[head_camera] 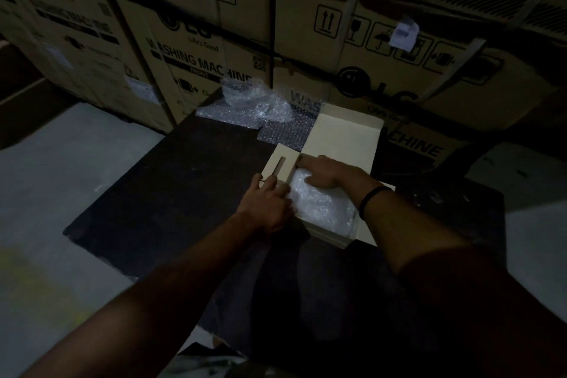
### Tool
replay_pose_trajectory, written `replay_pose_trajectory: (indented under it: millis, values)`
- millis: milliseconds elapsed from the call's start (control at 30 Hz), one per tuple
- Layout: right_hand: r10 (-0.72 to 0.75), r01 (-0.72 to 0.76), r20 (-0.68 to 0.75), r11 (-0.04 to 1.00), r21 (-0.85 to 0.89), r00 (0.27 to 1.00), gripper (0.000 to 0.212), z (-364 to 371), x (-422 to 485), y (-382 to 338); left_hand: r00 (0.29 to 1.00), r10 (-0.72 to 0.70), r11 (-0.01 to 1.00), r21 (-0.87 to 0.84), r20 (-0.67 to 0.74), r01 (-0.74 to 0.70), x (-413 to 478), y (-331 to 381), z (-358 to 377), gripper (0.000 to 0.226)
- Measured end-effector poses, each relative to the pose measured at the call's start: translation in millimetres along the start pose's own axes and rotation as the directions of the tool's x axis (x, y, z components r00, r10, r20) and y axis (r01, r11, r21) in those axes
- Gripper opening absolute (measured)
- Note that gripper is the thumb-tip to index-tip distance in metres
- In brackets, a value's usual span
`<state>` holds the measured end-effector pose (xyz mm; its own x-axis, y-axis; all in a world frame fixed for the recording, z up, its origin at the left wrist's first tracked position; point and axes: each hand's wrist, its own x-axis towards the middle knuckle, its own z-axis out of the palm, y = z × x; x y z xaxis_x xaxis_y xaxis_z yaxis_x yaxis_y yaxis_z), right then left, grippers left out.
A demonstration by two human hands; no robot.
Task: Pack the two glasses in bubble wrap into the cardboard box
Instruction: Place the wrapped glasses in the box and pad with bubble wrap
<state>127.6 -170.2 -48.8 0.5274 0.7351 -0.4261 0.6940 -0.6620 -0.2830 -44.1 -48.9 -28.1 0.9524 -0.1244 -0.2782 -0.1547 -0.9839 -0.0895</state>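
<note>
The bubble-wrap bundle (pixel 322 204) in the cardboard box (pixel 329 239) hides its contents. The right hand (pixel 328 173) covers its far end, and the right forearm (pixel 399 224) hides the box's right wall. The left hand (pixel 270 205) has blurred fingertips, so its grip is unclear. The washing machine cartons (pixel 199 64) are cut off by the top edge, and their small labels (pixel 142 90) are unreadable.

Single head-worn wide-angle view, aimed forward and down along both forearms onto the dark work surface (pixel 184 193). It is close: left hand (pixel 270 205) and right hand (pixel 325 175) at the cardboard box (pixel 343 132) sit about mid-frame. Stacked cartons (pixel 214 49) fill the top just behind the surface, and pale floor (pixel 61 163) shows at both sides.
</note>
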Motion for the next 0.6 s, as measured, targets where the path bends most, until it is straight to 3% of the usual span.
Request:
replay_pose_trajectory:
  millis: [100,167,300,500,600]
  values:
    - [-0.065,0.094,-0.19,0.985,0.146,0.98,0.057,2,-19,5,0.998,-0.039,0.998,-0.05,-0.055,0.037,2,-2,-2,0.045]
    - [-0.085,0.127,-0.293,0.984,0.126,0.952,0.056,8,-33,7,0.995,-0.09,0.993,-0.086,-0.043,0.086,6,-3,-5,0.047]
    - [-0.051,0.042,-0.155,0.998,-0.055,0.987,0.074,23,-47,6,0.991,-0.13,0.992,-0.01,-0.023,0.129,18,3,-10,0.048]
    - [0.005,-0.018,-0.163,0.997,-0.074,0.987,0.078,27,-43,-4,0.991,-0.132,0.99,0.048,0.018,0.131,32,6,-17,0.05]
    - [0.034,-0.03,-0.234,0.999,0.019,0.972,0.083,21,-56,0,0.995,-0.081,0.997,0.023,0.064,0.08,35,-3,-21,0.052]
